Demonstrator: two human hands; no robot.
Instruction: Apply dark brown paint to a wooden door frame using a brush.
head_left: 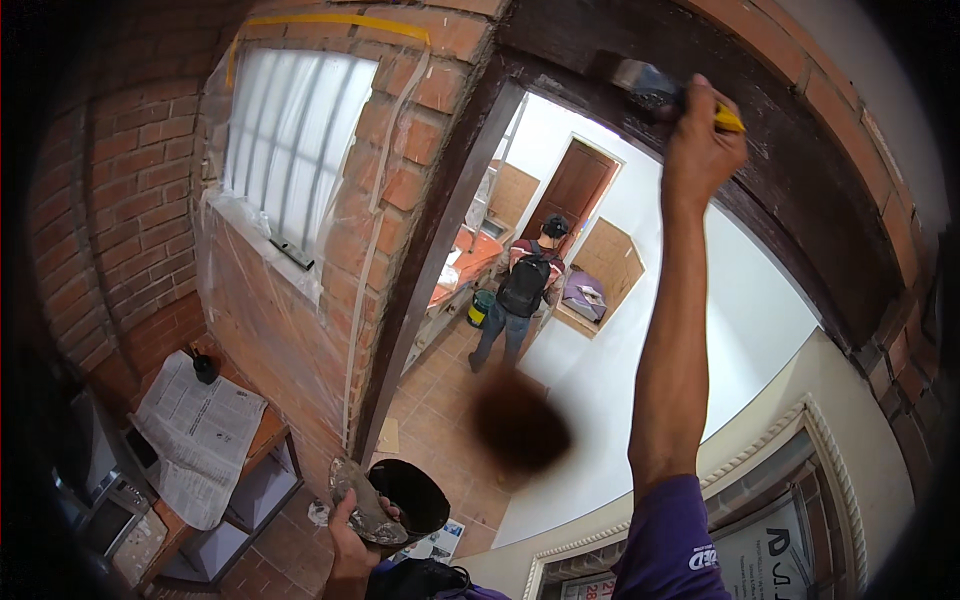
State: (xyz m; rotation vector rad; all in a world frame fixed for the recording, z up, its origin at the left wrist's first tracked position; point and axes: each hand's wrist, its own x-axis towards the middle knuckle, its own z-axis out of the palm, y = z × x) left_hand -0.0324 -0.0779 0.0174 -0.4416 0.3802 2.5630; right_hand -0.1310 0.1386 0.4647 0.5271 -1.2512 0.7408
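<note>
My right hand (700, 140) is raised high, its fingers wrapped round a paintbrush (650, 88) with a yellow handle end. The bristles are against the dark brown wooden beam (800, 215) over the doorway. Low in the view, my left hand (352, 525) grips a crumpled, paint-stained pale piece (372, 505), rag or plastic, I cannot tell which. It lies against the rim of a black paint pot (425, 492), which that hand seems to support. What the pot holds is too dark to make out.
Through the doorway a person with a black backpack (527, 285) stands beside a bucket (480, 307). Plastic sheeting (270, 300) covers the window wall at left. Newspaper (200, 435) lies on a wooden table. A dark blurred blob (520, 422) hides part of the floor.
</note>
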